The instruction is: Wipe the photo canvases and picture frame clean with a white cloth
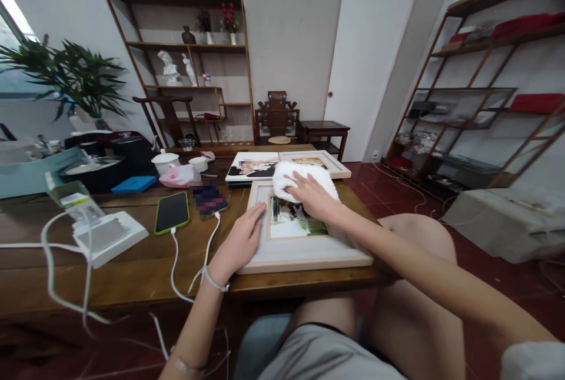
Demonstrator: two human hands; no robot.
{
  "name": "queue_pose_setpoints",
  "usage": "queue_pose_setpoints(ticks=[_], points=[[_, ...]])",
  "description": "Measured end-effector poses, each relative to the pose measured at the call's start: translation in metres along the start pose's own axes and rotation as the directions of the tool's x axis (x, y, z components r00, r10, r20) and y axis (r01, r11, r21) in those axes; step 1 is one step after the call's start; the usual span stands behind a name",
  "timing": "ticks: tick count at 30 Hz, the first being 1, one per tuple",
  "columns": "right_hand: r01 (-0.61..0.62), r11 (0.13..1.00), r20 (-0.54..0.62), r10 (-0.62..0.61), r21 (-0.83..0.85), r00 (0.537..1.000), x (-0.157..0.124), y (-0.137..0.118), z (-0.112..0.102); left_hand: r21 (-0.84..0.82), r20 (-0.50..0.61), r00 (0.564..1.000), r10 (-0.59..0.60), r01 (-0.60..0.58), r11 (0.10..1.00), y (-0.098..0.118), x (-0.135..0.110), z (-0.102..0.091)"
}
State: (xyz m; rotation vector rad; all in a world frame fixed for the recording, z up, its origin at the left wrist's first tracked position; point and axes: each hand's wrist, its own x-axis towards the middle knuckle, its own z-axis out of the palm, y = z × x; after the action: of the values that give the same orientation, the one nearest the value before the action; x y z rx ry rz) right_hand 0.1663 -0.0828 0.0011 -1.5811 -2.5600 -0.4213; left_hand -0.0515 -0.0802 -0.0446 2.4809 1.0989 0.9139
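A light wooden picture frame lies flat at the table's front edge, with a wide pale border around a photo showing green. My left hand grips the frame's left side, its fingers over the rim. On the frame's upper part, my right hand holds a white fluffy cloth pressed down, fingers bent into the pile. The cloth and hand hide the top of the photo. Just behind lie a second light frame and a picture panel with a dark-clothed figure, partly overlapped by the cloth.
To the left are a green-cased phone, another phone on a cable, an open white box, a blue box and a white lidded pot. White cables hang over the wooden table's front edge.
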Motion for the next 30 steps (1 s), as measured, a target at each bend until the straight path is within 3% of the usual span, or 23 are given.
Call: queue_pose_setpoints(ticks=[4, 8, 16, 19, 24, 30], points=[[0.103, 0.995, 0.060, -0.103, 0.007, 0.993, 0.008, -0.007, 0.005, -0.016, 0.015, 1.000, -0.019, 0.019, 1.000, 0.005, 0.002, -0.003], [0.115, 0.989, 0.075, -0.122, 0.096, 0.990, -0.009, -0.030, 0.000, -0.068, 0.016, 1.000, -0.008, 0.009, 0.998, 0.009, 0.002, -0.005], [0.204, 0.942, 0.181, -0.257, 0.267, 0.949, -0.076, -0.073, -0.066, -0.042, 0.015, 1.000, -0.011, 0.012, 0.999, 0.002, 0.001, 0.000], [0.171, 0.933, 0.199, -0.242, 0.316, 0.950, -0.085, -0.076, -0.075, -0.021, 0.037, 0.999, -0.011, 0.012, 1.000, 0.000, 0.001, 0.001], [0.028, 0.973, 0.194, -0.074, 0.231, 0.978, -0.065, -0.054, -0.046, -0.047, 0.038, 0.999, -0.022, 0.024, 0.999, 0.003, 0.001, 0.000], [-0.080, 0.997, 0.110, 0.077, 0.023, 0.991, -0.004, -0.022, -0.008, -0.122, 0.040, 0.999, -0.028, 0.033, 0.992, 0.009, 0.000, -0.006]])
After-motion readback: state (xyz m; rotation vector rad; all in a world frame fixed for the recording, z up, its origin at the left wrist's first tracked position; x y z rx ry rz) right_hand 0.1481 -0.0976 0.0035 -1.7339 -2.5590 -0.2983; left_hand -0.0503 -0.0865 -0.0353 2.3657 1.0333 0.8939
